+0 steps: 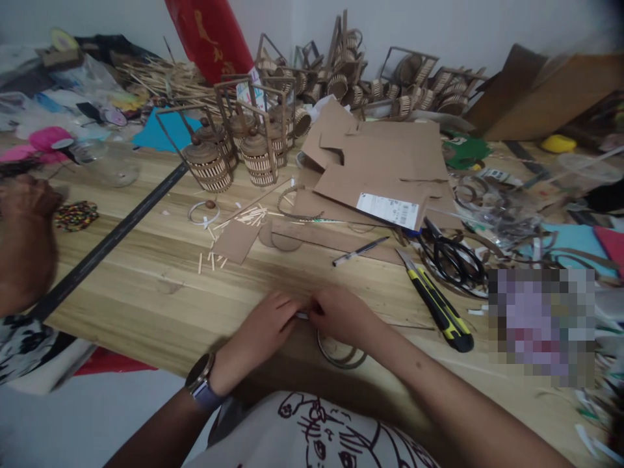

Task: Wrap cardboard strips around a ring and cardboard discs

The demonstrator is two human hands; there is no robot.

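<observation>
Near the front edge of the tabletop point(160, 305), the left hand point(266, 325) and the right hand point(341, 315) of the person meet, with their fingertips almost touching. The grip of each hand is pinched on a thin piece point(303, 316), of which only a small pale part is seen between the fingers. Under the right hand there is a thin loop point(336, 361) (whether it belongs to the same piece, I cannot tell). The left wrist wears a watch point(199, 372).

To the right of the hands, a yellow and black cutter point(437, 302) lies aslant with its blade out, and beyond the hands a pen point(361, 251) lies near a long strip of cardboard point(331, 240). Black-handled scissors point(455, 257) are just beside the cutter. Further away stand several small lidded baskets point(209, 168) with tall handles, and next to them lie large cardboard sheets point(385, 153) with a white label point(389, 209). Short pale sticks point(248, 216) are scattered nearer, around a small piece of card point(237, 240). At the far left, the hand of another person point(32, 195) is near a coloured beaded bundle point(75, 216).
</observation>
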